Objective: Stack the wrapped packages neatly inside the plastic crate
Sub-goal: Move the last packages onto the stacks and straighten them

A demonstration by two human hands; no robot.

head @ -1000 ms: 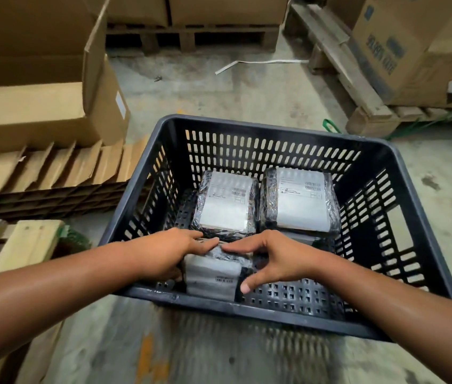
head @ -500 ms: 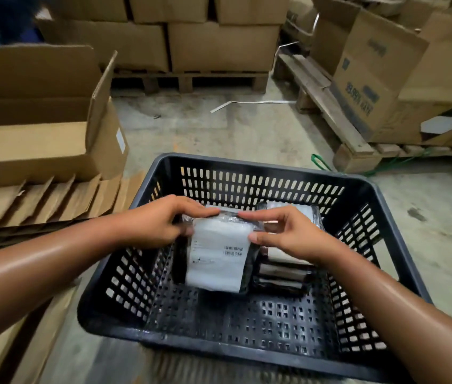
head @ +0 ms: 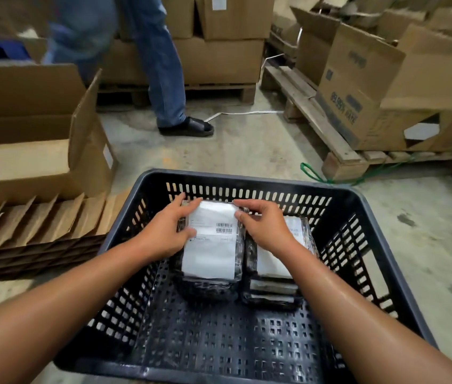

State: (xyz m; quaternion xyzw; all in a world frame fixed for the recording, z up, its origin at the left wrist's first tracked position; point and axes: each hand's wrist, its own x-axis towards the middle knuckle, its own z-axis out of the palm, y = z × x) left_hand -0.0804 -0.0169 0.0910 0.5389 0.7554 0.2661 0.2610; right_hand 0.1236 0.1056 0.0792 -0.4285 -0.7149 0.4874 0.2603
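Fingers of left hand (head: pixel 168 231) and right hand (head: pixel 263 227) clamp package (head: pixel 209 250) mid-frame, squaring it onto left stack in crate (head: pixel 247 178).

The near half of the black crate (head: pixel 385 231) floor lies bare and open from above, between both forearms. Two stacks of wrapped packages (head: pixel 211 253) fill the far half, against the far wall, with narrow gaps along the side walls. Outside, an open carton (head: pixel 39 151) and flattened cardboard (head: pixel 33 225) crowd the left side; a pallet (head: pixel 316 120) stands far right.
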